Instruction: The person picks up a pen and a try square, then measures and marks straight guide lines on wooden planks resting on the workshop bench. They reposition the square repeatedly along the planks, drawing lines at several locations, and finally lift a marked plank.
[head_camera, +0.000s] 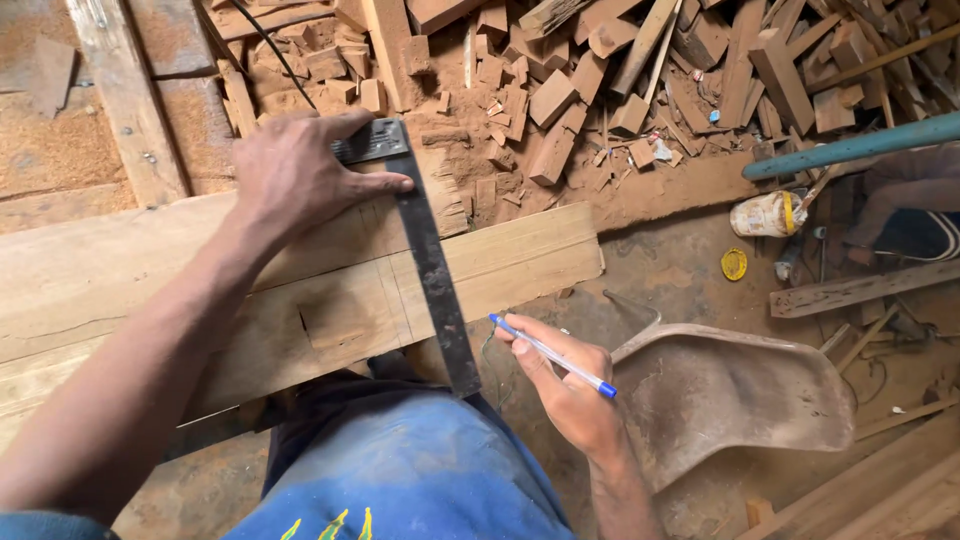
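Note:
My left hand (300, 175) presses a dark metal try square (432, 270) flat across a pale wooden plank (520, 255), fingers spread over its stock at the plank's far edge. The blade runs down over the plank's near edge, past my knee in blue fabric (400, 470). Pencil lines and a shallow recess (345, 320) mark the plank left of the blade. My right hand (565, 385) hovers just off the plank's near edge, right of the blade, holding a clear pen with a blue cap (552, 355); its tip points toward the blade.
A heap of wood offcuts (620, 70) and sawdust lies beyond the plank. An overturned worn plastic chair shell (740, 390) sits at right. A teal pipe (850, 150), a glue bottle (765, 213) and a yellow lid (734, 263) lie at right. Timbers (125, 100) lie upper left.

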